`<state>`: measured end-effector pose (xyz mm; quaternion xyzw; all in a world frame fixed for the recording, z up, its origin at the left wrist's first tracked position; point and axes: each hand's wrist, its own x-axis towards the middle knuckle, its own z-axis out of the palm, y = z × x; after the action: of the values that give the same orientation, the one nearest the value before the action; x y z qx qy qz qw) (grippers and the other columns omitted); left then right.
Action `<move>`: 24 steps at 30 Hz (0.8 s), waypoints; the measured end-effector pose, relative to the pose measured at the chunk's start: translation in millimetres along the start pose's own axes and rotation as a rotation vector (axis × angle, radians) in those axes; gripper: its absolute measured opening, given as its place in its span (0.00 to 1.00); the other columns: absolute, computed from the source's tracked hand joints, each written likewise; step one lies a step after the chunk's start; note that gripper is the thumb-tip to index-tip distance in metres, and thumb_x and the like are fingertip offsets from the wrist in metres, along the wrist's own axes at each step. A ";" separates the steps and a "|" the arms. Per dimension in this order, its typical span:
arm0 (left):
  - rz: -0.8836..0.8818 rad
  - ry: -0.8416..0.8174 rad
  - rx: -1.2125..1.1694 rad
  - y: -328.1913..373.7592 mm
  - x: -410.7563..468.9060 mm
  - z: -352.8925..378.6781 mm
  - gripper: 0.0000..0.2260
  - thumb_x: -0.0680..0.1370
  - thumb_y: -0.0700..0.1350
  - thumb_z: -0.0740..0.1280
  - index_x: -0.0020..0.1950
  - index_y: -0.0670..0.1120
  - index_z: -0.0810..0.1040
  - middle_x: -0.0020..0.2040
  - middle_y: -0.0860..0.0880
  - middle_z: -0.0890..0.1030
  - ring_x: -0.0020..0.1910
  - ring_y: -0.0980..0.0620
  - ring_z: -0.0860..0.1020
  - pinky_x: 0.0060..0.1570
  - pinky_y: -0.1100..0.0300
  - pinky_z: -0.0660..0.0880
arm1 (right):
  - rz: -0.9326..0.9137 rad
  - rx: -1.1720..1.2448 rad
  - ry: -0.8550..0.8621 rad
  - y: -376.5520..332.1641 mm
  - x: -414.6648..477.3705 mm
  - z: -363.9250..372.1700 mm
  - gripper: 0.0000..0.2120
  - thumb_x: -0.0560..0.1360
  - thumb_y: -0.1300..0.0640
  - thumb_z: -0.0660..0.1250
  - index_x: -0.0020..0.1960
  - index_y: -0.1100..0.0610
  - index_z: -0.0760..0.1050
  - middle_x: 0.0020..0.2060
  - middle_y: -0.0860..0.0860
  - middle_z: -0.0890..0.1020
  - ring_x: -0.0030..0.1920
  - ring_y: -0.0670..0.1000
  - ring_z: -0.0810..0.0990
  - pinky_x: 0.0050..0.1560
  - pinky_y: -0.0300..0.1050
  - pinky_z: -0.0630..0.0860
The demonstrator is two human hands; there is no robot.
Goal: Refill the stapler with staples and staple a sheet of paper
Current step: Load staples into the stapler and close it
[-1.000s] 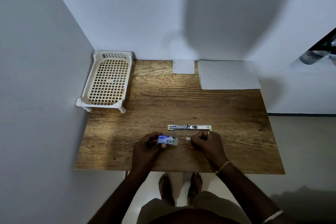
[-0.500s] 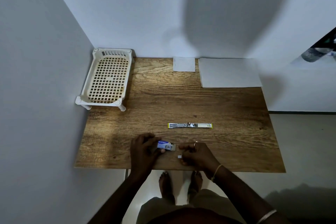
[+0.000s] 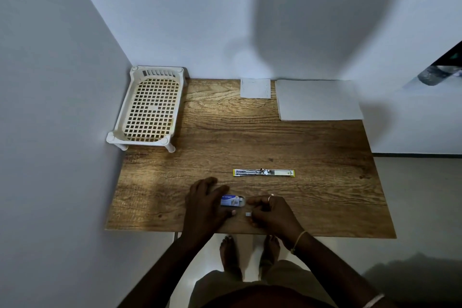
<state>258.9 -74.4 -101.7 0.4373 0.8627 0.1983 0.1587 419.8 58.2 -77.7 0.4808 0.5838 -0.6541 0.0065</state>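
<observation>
A small yellow stapler [image 3: 263,172] lies folded open flat on the wooden table [image 3: 250,137], its metal staple channel facing up. Nearer to me, my left hand [image 3: 206,204] grips a little blue box of staples [image 3: 231,200] with its inner tray slid partly out to the right. My right hand [image 3: 271,211] is just right of the box, fingers curled, pinching a small silvery strip of staples [image 3: 248,214] close to the table's front edge. Both hands are well clear of the stapler.
A cream plastic lattice tray [image 3: 150,110] stands at the back left corner against the wall. A small white paper square [image 3: 255,88] and a larger stack of white sheets [image 3: 317,100] lie along the back edge. My bare feet show below the table's front edge.
Both hands have drawn back from near the stapler toward the front edge. The right hand has pulled a short staple strip away from the box.
</observation>
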 end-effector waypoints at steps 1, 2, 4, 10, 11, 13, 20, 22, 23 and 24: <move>0.030 -0.014 0.014 1.8 2.1 -0.2 0.29 0.65 0.62 0.78 0.64 0.56 0.81 0.69 0.48 0.75 0.69 0.44 0.69 0.63 0.45 0.71 | -0.016 -0.015 0.005 1.5 -1.7 -0.2 0.12 0.73 0.70 0.70 0.54 0.60 0.82 0.40 0.63 0.86 0.35 0.53 0.85 0.37 0.41 0.81; 0.063 -0.032 0.022 3.2 4.2 -0.3 0.30 0.65 0.62 0.77 0.65 0.56 0.80 0.69 0.49 0.75 0.70 0.44 0.69 0.63 0.45 0.70 | -0.024 -0.015 0.010 2.9 -3.2 -0.5 0.12 0.73 0.70 0.70 0.54 0.61 0.82 0.40 0.64 0.86 0.34 0.51 0.85 0.35 0.39 0.80; 0.125 -0.061 0.020 5.6 7.4 0.2 0.31 0.65 0.62 0.77 0.67 0.56 0.79 0.69 0.50 0.76 0.71 0.45 0.70 0.64 0.46 0.69 | -0.036 -0.006 0.022 4.6 -4.7 -1.1 0.11 0.73 0.70 0.69 0.53 0.61 0.82 0.40 0.64 0.85 0.32 0.50 0.84 0.34 0.38 0.79; 0.250 -0.032 -0.006 12.5 9.7 -2.4 0.25 0.69 0.52 0.79 0.64 0.49 0.82 0.65 0.48 0.82 0.68 0.40 0.75 0.62 0.42 0.73 | -0.156 -0.006 0.127 -0.2 -1.5 -4.7 0.06 0.72 0.67 0.73 0.48 0.61 0.82 0.38 0.57 0.86 0.33 0.48 0.84 0.36 0.38 0.80; 0.312 -0.018 -0.006 14.7 10.4 -4.0 0.23 0.69 0.50 0.80 0.63 0.48 0.83 0.63 0.47 0.83 0.65 0.39 0.77 0.59 0.42 0.75 | -0.174 0.002 0.136 -1.9 -1.0 -5.5 0.06 0.72 0.67 0.74 0.49 0.62 0.82 0.38 0.57 0.86 0.33 0.46 0.84 0.36 0.37 0.79; 0.459 0.024 -0.006 21.2 12.6 -6.7 0.22 0.67 0.46 0.81 0.60 0.45 0.85 0.58 0.46 0.85 0.58 0.40 0.82 0.54 0.47 0.78 | -0.190 0.054 0.123 -5.9 -0.3 -6.4 0.06 0.73 0.69 0.73 0.50 0.65 0.81 0.40 0.60 0.86 0.34 0.47 0.84 0.36 0.38 0.79; 0.544 0.085 -0.126 37.5 23.9 -14.3 0.16 0.68 0.36 0.81 0.54 0.41 0.87 0.48 0.44 0.86 0.45 0.42 0.84 0.43 0.53 0.80 | -0.207 0.216 0.043 -19.9 2.4 -16.2 0.09 0.73 0.69 0.74 0.51 0.68 0.77 0.38 0.61 0.86 0.37 0.51 0.85 0.35 0.40 0.81; 0.542 0.082 -0.144 39.3 27.0 -17.2 0.13 0.70 0.38 0.80 0.54 0.42 0.87 0.47 0.44 0.86 0.44 0.42 0.83 0.43 0.53 0.79 | -0.216 0.213 0.029 -23.0 4.3 -19.3 0.10 0.73 0.68 0.74 0.52 0.69 0.77 0.36 0.56 0.86 0.36 0.48 0.86 0.35 0.38 0.80; 0.544 0.083 -0.148 40.4 28.0 -18.7 0.12 0.70 0.39 0.80 0.54 0.43 0.87 0.47 0.45 0.86 0.44 0.42 0.83 0.43 0.53 0.79 | -0.217 0.197 0.025 -24.6 4.9 -20.6 0.10 0.73 0.68 0.74 0.52 0.68 0.77 0.35 0.54 0.86 0.36 0.48 0.86 0.35 0.38 0.80; 0.548 0.087 -0.145 41.1 29.2 -20.2 0.12 0.71 0.39 0.79 0.53 0.43 0.87 0.47 0.46 0.86 0.44 0.43 0.83 0.43 0.54 0.78 | -0.223 0.168 0.024 -25.9 5.6 -22.1 0.09 0.73 0.67 0.74 0.52 0.67 0.78 0.35 0.54 0.87 0.37 0.47 0.86 0.36 0.39 0.80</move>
<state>261.8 -32.4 -67.2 0.6328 0.7019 0.3136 0.0931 415.7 86.6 -58.4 0.4197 0.5768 -0.6916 -0.1137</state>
